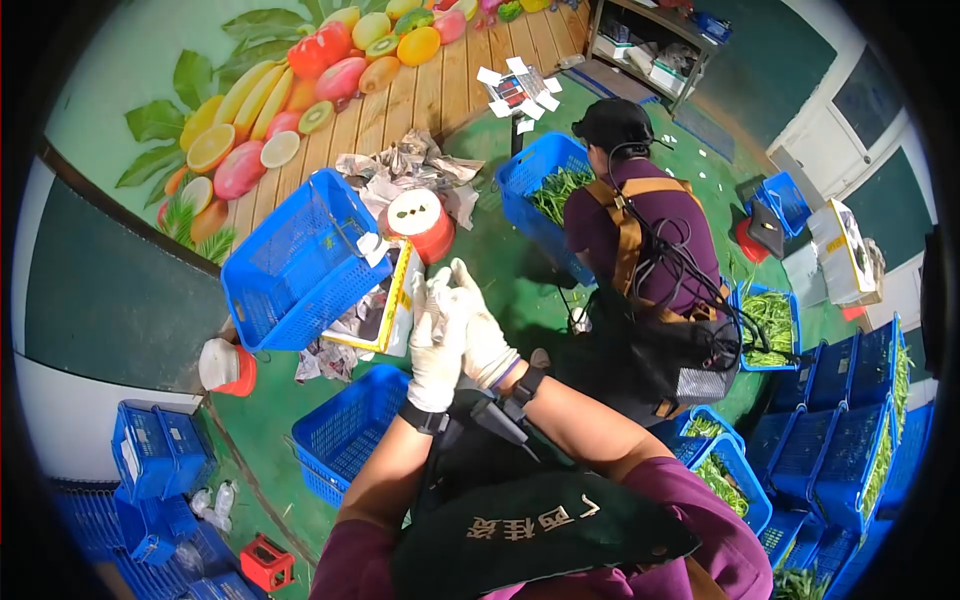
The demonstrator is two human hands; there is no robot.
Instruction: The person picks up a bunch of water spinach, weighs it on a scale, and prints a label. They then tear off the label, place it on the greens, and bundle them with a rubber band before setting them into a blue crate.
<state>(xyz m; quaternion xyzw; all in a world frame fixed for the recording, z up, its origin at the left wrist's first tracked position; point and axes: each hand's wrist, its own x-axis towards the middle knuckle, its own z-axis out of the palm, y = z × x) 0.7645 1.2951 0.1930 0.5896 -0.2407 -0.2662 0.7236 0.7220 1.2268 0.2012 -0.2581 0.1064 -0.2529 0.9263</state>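
Leftmost, a tilted blue basket leans on the green floor near the painted wall. Just right of it lies a yellow-edged box, its long axis running away from the person, with a red roll at its far end. The left hand, in a white glove, stands upright with straight fingers, its grip released. The box is just beside its fingertips, to the left. The right hand, also gloved, presses against the left one; whether its grip pinches the glove I cannot tell. The left hand is nearer to the box.
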